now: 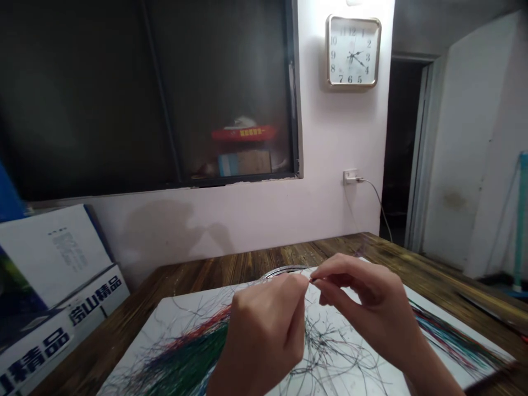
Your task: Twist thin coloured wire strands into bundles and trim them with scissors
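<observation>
My left hand is closed in a pinch, its back toward me, so what lies in its fingers is hidden. Meeting it at the fingertips, my right hand pinches the end of a thin dark strand between thumb and forefinger. Both hands are raised over a white board. Below them a loose tangle of black wire-like strands spreads across it. Left of my left hand lies a thick bundle of green, red and blue strands. Another bundle of coloured strands lies right of my right wrist.
The board rests on a brown wooden table. A shiny round rim shows behind my hands. Printed boxes stand at the left. A long dark thin object lies at the right. A cable hangs from the wall socket.
</observation>
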Demonstrator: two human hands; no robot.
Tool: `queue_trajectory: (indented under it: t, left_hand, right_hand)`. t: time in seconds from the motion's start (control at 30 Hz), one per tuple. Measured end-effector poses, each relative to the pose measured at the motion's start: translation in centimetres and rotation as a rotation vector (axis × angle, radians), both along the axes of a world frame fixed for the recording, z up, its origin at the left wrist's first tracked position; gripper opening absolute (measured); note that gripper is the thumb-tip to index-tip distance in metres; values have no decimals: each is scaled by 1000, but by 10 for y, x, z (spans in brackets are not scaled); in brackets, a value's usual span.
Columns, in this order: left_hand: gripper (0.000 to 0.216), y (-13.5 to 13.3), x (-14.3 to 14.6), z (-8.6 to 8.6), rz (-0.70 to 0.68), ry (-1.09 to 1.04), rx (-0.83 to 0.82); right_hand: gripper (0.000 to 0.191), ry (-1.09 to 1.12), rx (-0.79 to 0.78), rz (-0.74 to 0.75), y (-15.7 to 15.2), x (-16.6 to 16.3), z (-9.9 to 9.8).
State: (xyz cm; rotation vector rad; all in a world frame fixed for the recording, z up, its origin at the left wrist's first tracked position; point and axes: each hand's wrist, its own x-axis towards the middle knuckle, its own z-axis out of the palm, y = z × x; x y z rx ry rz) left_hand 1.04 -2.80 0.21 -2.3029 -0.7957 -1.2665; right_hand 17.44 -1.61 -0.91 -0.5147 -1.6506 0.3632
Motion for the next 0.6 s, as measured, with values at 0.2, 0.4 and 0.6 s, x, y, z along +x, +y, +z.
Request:
queue_trajectory:
  t: [0.2,0.4,0.6]
  left_hand:
    - [21,-2,1,0,36,82,139]
    - [23,-3,1,-2,19,86,143]
    - [19,-5,4,-2,-51,-28,28]
  right_hand:
    - [3,95,-240,170,-4,3,1]
    - [5,160,-430,324,-4,4,1]
    - [13,200,-418,361,-3,3,1]
